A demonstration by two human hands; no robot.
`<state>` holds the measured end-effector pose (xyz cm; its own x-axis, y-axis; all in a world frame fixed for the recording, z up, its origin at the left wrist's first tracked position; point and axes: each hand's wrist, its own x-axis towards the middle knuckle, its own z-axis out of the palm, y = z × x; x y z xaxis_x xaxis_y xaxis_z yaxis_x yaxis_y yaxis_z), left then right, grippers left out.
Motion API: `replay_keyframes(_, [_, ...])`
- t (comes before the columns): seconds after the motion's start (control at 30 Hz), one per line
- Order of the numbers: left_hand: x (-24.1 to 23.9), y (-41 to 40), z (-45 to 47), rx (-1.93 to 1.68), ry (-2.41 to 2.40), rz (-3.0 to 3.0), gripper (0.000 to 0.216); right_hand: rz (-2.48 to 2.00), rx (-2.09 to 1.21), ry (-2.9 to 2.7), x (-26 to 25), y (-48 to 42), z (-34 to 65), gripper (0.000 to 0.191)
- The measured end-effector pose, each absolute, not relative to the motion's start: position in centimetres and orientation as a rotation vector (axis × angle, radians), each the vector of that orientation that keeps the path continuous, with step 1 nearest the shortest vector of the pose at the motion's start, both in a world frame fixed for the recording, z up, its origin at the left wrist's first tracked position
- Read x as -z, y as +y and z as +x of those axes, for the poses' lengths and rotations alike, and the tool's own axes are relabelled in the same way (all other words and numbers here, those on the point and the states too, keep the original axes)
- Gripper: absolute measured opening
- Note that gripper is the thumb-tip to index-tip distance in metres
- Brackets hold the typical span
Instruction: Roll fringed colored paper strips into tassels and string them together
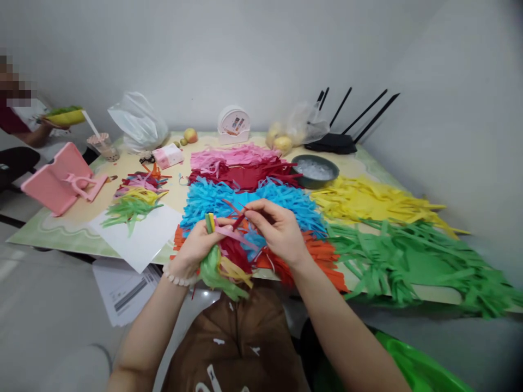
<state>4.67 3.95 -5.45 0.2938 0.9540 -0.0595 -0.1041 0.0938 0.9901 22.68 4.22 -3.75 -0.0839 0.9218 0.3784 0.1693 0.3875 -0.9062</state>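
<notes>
My left hand (194, 247) is closed around a bundle of paper strips (216, 267) in green, yellow, pink and red, whose fringed ends hang down over my lap. With fingertips pinched, my right hand (274, 226) holds a thin dark red strip (242, 218) at the top of that bundle. Beneath and behind both hands lie fringed paper piles on the table: blue (249, 190), dark red (241, 177), pink (237, 156) and orange (322, 256). Part of the blue and orange paper is hidden by my hands.
Right are yellow (363, 201) and green (429, 267) fringed piles, a dark bowl (316, 171) and a black router (330, 143). Left are a finished-looking multicoloured bundle (137, 198) on white paper (141, 245), a pink stand (59, 179) and a cup (104, 147). A person holds a yellow bowl (67, 118).
</notes>
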Motion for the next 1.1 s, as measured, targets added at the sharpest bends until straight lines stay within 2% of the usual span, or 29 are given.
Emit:
replay_keyframes(0.2, [5.2,3.2,4.8,-1.211,1.109,1.157,0.033,-1.210,-0.678,-1.476,4.2,1.3,22.1,0.019])
replay_keyframes(0.5, [5.4,2.4,5.3,-1.253,1.172,1.469,0.026,-1.273,-0.769,-1.529,4.4,0.2,21.1,0.019])
replay_keyframes(0.6, [5.5,2.3,5.2,-1.296,1.197,1.721,0.020,-1.201,-0.967,-1.435,4.6,0.7,21.1,0.022])
replay_keyframes(0.7, [5.4,2.2,5.2,-1.248,1.166,1.936,0.018,-1.016,-1.301,-1.309,5.1,1.7,21.3,0.044])
replay_keyframes(0.8, [5.6,2.5,5.2,-1.128,1.142,2.000,0.017,-0.980,-1.431,-1.333,5.6,2.7,22.0,0.038])
replay_keyframes(1.0, [6.6,3.4,5.5,-1.046,1.164,2.021,0.018,-1.285,-0.973,-1.723,4.9,3.1,23.2,0.018])
replay_keyframes(1.1, [6.7,3.3,5.7,-1.025,1.230,1.999,0.012,-1.289,-0.864,-1.853,4.6,3.3,23.1,0.012])
